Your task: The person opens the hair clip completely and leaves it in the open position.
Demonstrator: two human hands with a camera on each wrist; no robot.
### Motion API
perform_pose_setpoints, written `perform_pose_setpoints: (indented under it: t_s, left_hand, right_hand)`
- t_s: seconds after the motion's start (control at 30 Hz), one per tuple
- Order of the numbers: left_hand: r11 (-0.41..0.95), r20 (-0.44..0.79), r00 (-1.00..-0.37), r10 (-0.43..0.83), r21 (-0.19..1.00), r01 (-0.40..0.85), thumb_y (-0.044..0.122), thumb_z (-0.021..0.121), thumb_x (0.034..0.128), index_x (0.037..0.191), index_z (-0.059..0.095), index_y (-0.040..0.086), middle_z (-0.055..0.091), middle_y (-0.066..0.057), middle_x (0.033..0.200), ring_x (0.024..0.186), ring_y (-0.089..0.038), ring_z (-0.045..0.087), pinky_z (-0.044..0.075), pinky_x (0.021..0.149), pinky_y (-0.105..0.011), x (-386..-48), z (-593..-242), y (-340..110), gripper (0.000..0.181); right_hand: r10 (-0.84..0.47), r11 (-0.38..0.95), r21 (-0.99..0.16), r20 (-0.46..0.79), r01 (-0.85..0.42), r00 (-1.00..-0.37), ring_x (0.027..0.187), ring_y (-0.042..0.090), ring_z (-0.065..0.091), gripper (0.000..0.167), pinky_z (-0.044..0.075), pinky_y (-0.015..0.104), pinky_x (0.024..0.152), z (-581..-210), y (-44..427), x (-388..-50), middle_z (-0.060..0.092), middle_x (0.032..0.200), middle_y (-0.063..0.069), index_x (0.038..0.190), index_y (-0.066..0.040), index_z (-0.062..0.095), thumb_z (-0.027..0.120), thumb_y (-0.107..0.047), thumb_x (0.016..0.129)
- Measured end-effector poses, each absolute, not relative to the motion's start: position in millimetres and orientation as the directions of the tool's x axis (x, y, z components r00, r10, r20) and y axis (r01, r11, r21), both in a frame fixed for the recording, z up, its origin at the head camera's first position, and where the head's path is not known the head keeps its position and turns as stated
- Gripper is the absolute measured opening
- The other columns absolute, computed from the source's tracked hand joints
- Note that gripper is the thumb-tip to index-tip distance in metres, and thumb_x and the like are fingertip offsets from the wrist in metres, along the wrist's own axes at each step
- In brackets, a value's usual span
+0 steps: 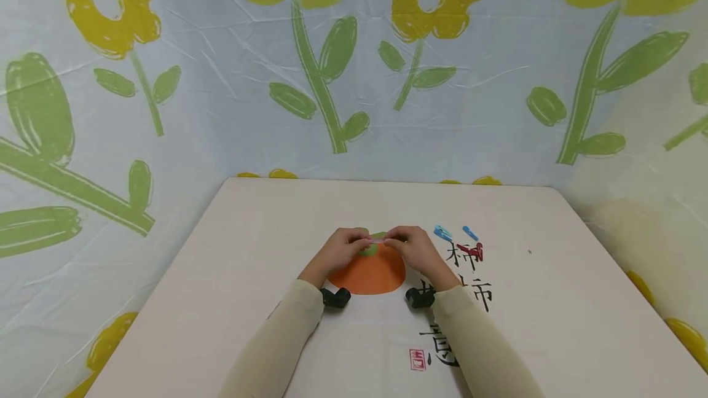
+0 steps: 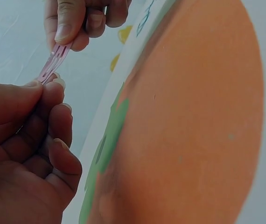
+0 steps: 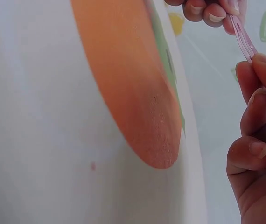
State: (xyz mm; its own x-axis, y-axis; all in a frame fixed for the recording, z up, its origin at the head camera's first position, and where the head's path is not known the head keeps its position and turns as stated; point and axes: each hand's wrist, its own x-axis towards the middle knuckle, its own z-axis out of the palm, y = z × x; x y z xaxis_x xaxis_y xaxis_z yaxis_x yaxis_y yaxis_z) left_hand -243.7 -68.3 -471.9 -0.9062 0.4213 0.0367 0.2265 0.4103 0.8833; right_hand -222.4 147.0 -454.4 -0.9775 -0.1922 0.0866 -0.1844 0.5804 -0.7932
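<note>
A pink snap hair clip (image 1: 377,241) (image 2: 53,64) (image 3: 243,39) is stretched between my two hands above the table. My left hand (image 1: 344,252) (image 2: 28,149) pinches one end between thumb and index finger, its other fingers curled. At the opposite end, the thumb and fingertips of my right hand (image 1: 416,252) (image 3: 261,135) pinch the clip. Slots in the pink metal show in both wrist views. I cannot tell whether the clip is snapped or unsnapped. Below the hands lies a printed orange persimmon (image 1: 367,275) with green leaves.
Right of my right hand lie a light blue hair clip (image 1: 442,233), a smaller blue clip (image 1: 470,233) and a red clip (image 1: 478,252). Black brush characters (image 1: 481,292) and a red seal print mark the pale table (image 1: 243,226). Flowered cloth (image 1: 487,109) hangs behind.
</note>
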Motion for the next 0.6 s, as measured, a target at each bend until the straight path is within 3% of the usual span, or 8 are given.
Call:
perform_pose_setpoints:
  t_s: [0.2,0.6]
  left_hand:
    - [0.411,0.026,-0.915,0.403,0.888,0.206,0.026,0.058,0.0976,0.107,0.073,0.017,0.07,0.001,0.108,0.101,-0.016,0.059,0.047,0.095,-0.038,-242.5,-473.7,-70.3,0.02]
    - [0.426,0.029,-0.913,0.406,0.878,0.217,0.027,0.058,0.0973,0.104,0.073,0.018,0.069,0.004,0.098,0.093,-0.015,0.058,0.047,0.089,-0.035,-243.2,-478.3,-72.3,0.018]
  right_hand:
    - [-0.186,0.561,-0.811,0.069,-0.164,-0.98,0.087,0.017,0.058,0.012,0.048,0.03,0.076,-459.1,146.3,-224.5,0.07,0.096,-0.001,0.095,-0.018,0.074,0.067,-0.027,0.092]
    - [-0.198,0.528,-0.836,0.052,-0.151,-0.979,0.086,0.019,0.056,0.011,0.047,0.03,0.072,-459.8,145.9,-224.7,0.069,0.094,0.001,0.092,-0.016,0.074,0.068,-0.025,0.091]
